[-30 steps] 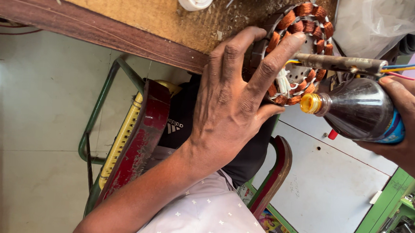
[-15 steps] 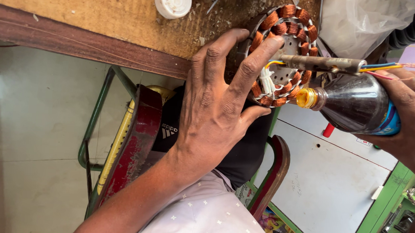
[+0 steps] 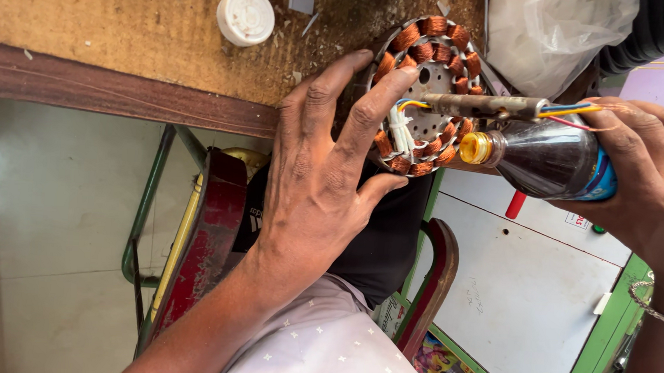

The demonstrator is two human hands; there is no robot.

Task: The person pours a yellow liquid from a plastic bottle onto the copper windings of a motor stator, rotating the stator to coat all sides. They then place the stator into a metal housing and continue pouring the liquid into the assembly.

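While our left hand (image 3: 316, 185) grips the copper-wound stator (image 3: 430, 92) at the bench edge, our right hand (image 3: 648, 181) has brought the dark bottle (image 3: 540, 156) closer, mouth now touching the coils.

Bright, even daylight; sharp focus
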